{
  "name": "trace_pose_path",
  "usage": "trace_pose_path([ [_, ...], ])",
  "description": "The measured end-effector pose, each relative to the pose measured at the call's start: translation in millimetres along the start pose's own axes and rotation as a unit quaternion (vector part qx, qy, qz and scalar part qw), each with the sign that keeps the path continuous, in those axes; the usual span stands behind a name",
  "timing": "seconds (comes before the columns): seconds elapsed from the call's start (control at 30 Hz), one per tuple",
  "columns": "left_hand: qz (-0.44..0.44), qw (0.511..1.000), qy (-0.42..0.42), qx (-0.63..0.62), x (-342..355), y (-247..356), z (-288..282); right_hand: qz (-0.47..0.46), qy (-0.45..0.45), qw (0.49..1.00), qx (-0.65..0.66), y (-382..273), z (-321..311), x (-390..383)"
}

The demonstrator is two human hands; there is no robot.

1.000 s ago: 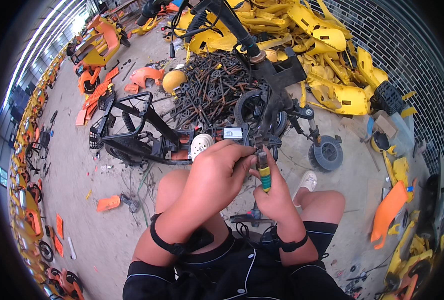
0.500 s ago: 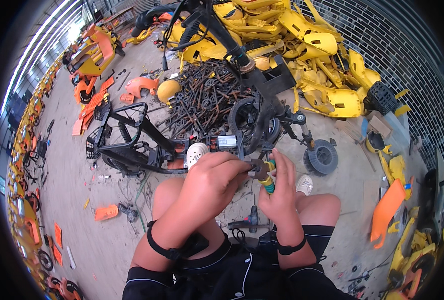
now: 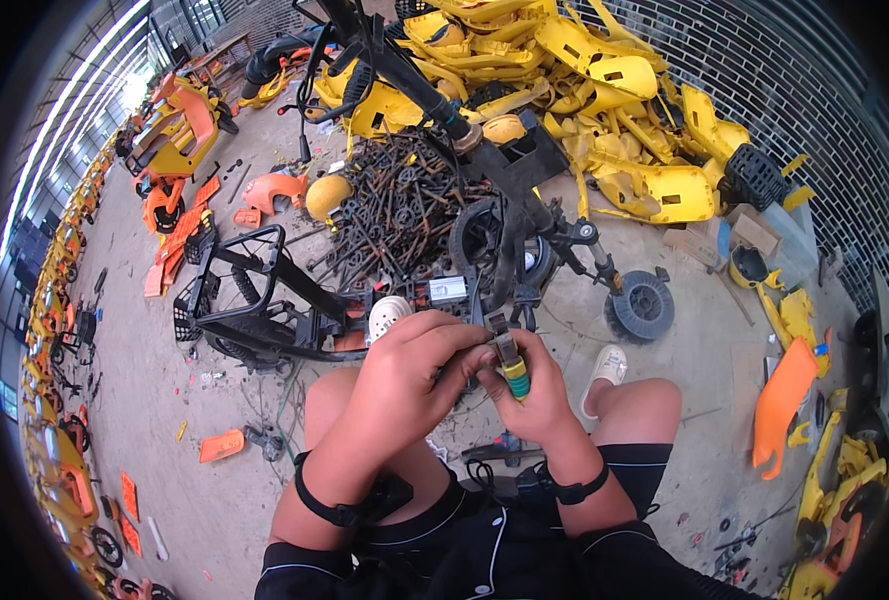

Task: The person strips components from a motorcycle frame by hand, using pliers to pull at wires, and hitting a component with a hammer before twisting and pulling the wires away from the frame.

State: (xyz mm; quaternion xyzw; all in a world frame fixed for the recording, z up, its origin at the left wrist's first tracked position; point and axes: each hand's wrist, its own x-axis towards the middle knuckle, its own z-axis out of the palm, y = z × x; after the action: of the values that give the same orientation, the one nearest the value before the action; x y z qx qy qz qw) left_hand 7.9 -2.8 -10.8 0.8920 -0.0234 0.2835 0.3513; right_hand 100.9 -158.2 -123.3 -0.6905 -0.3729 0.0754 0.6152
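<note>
Dark clothing with pale piping (image 3: pixel 499 545), cut off by the lower edge. Black straps on both wrists. Right hand (image 3: pixel 536 395): fingers wrapped round a hand tool (image 3: pixel 515 375), probably pliers, held upright just above the knees; ribbed yellow-and-green grip, dull metal head, lower end hidden in the palm. Left hand (image 3: pixel 414 362): thumb and fingers drawn together beside the tool's head; cannot tell whether anything is pinched there, as its own back covers the spot. A white perforated clog (image 3: pixel 389 314) shows partly behind the left hand. Past it, a black tubular scooter frame (image 3: pixel 309 262), its steering column running off the top. Grey ribbed wheel (image 3: pixel 639 306) to the right. Farther: tangled, rusty metal rods (image 3: pixel 394 195); glossy, curved yellow plastic panels (image 3: pixel 614 110), heaped; dark brick-patterned wall (image 3: pixel 774 95), bent by the lens.
</note>
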Motion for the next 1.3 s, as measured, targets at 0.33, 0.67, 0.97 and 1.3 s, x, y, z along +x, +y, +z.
trace_pose_path([
  [0.33, -0.001, 1.0, -0.022, -0.003, 1, 5, 1, -0.002, 0.02, 0.999, 0.032, -8, -4, 1],
  [0.67, -0.011, 0.999, 0.003, 0.036, 0, 7, 2, 0.065, 0.143, 0.986, 0.053, 22, 2, 2],
  [0.97, -0.051, 0.985, 0.028, -0.16, -1, -4, -13, 0.116, 0.137, 0.948, 0.262, 0, -66, 13],
  [1.3, -0.033, 0.972, 0.005, -0.233, -2, -6, -9, 0.086, -0.085, 0.96, 0.253, -38, -31, -4],
])
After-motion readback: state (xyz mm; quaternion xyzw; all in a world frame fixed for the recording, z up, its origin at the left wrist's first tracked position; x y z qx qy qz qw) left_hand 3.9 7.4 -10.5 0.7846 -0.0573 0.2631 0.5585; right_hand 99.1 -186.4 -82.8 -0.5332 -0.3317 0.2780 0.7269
